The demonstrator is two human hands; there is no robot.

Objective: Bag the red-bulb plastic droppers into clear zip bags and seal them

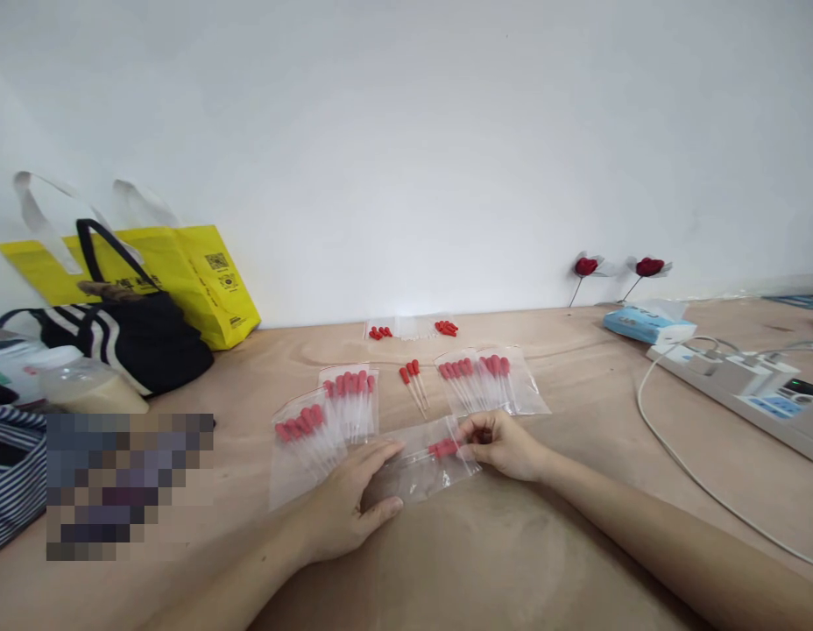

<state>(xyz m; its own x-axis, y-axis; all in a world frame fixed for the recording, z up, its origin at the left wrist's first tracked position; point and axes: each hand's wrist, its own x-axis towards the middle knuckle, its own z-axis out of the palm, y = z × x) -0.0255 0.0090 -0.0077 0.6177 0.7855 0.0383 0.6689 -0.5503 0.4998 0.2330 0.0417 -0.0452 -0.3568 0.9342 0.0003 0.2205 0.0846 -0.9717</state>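
Observation:
Between my hands a clear plastic bag (413,469) lies on the wooden table, with red-topped droppers (444,448) at its right end. My left hand (354,495) rests at the bag's left end, thumb and fingers apart. At the right end, the fingers of my right hand (502,445) are pinched together on the bag's edge. Filled bags of red-topped droppers stand out at the left (305,438), behind it (354,403) and at the right (491,381). Three loose droppers (416,386) lie between these groups.
Small red caps (447,329) lie on a bag near the wall. At left are a yellow bag (209,280), a black bag (163,337) and a bottle (91,386). At right are a tissue pack (648,324), a power strip (754,399), a white cable and two red flowers.

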